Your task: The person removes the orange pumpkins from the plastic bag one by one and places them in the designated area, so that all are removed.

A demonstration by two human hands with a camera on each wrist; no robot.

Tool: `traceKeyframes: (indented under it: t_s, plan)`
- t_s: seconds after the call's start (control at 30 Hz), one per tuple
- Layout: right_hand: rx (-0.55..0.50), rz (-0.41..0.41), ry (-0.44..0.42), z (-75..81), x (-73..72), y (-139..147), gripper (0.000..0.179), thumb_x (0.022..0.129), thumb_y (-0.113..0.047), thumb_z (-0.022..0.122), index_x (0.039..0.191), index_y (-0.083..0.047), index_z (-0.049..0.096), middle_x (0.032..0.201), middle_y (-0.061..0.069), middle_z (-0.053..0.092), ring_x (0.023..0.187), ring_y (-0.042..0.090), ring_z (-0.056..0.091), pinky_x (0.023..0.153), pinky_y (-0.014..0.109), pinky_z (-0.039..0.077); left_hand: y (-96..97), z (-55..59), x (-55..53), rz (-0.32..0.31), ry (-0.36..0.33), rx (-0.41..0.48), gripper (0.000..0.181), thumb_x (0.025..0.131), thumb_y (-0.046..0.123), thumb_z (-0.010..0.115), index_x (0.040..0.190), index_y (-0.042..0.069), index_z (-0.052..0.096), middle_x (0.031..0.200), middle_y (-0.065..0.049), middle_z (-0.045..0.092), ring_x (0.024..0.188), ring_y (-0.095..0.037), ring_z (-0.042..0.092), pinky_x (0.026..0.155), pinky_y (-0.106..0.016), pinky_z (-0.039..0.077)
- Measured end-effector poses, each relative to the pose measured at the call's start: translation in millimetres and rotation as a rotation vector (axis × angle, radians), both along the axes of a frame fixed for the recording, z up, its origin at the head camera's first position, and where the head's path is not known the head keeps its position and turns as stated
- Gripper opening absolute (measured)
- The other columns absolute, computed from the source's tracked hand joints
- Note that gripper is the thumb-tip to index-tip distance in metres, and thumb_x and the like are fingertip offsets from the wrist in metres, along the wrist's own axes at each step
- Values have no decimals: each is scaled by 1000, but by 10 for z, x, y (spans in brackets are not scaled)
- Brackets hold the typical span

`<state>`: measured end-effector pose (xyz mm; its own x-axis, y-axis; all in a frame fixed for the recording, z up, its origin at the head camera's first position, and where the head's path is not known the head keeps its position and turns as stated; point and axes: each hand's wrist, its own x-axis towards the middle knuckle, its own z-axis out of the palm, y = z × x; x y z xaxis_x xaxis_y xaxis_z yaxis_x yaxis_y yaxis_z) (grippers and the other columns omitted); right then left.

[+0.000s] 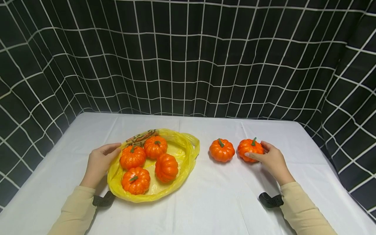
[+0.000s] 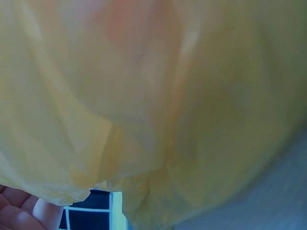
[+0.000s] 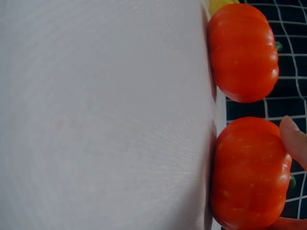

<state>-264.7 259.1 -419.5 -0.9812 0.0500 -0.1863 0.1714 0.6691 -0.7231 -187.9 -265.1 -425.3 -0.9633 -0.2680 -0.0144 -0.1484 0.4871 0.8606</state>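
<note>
A yellow plastic bag (image 1: 188, 163) lies with its mouth spread wide, several small orange pumpkins (image 1: 136, 180) inside it. At the bag's left rim, my left hand (image 1: 101, 161) holds the edge with its fingers. The left wrist view is mostly filled by the yellow bag (image 2: 144, 120), with fingers (image 2: 21, 211) at its edge. To the right, my right hand (image 1: 274, 161) grips an orange pumpkin (image 1: 248, 148) with a green stem, thumb in front and fingers behind. In the right wrist view this pumpkin (image 3: 249, 177) sits on the white cloth.
Another pumpkin (image 1: 221, 150) stands on the white-covered table (image 1: 211, 202) between the bag and the right hand. Black cloth with a white grid (image 1: 188, 58) hangs behind and along both sides. A black wrist device (image 1: 270, 199) is worn on each arm.
</note>
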Motion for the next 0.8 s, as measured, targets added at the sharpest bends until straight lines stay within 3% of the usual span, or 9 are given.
traceKeyframes:
  t_s: [0.17, 0.37, 0.5, 0.63, 0.8]
  plan:
    - [-60, -94, 74, 42, 85, -35, 97, 88, -43, 73, 154, 6, 22, 159, 28, 29, 146, 46, 30, 118, 56, 32, -1, 1, 7, 3, 6, -4, 43, 101, 31, 57, 134, 3, 61, 139, -20, 60, 136, -35, 50, 112, -47, 46]
    - [-180, -234, 217, 212, 326, -164, 84, 89, -33, 74, 155, -5, 30, 160, 16, 35, 147, 35, 35, 120, 46, 33, 0, 6, -2, 4, 11, -23, 42, 101, 29, 57, 133, 3, 61, 137, -20, 61, 133, -34, 53, 109, -46, 48]
    - [-190, -230, 275, 331, 495, -311, 80, 89, -27, 75, 155, -9, 33, 161, 12, 35, 149, 29, 34, 118, 37, 32, -8, 6, -1, 3, 15, -34, 41, 101, 29, 57, 133, 3, 61, 136, -20, 62, 132, -34, 54, 109, -45, 49]
    - [-225, -195, 346, 416, 622, -481, 78, 85, -21, 80, 151, -7, 41, 155, 11, 44, 146, 24, 39, 113, 22, 37, -17, 4, 6, 4, 17, -37, 41, 101, 28, 57, 133, 3, 62, 135, -20, 62, 131, -34, 54, 109, -46, 49]
    - [-332, -113, 371, 450, 740, -679, 73, 82, -17, 82, 145, -6, 48, 147, 12, 52, 133, 11, 53, 97, 6, 46, -12, -5, -4, -1, 15, -27, 41, 101, 29, 57, 133, 3, 62, 136, -20, 62, 132, -34, 54, 109, -46, 48]
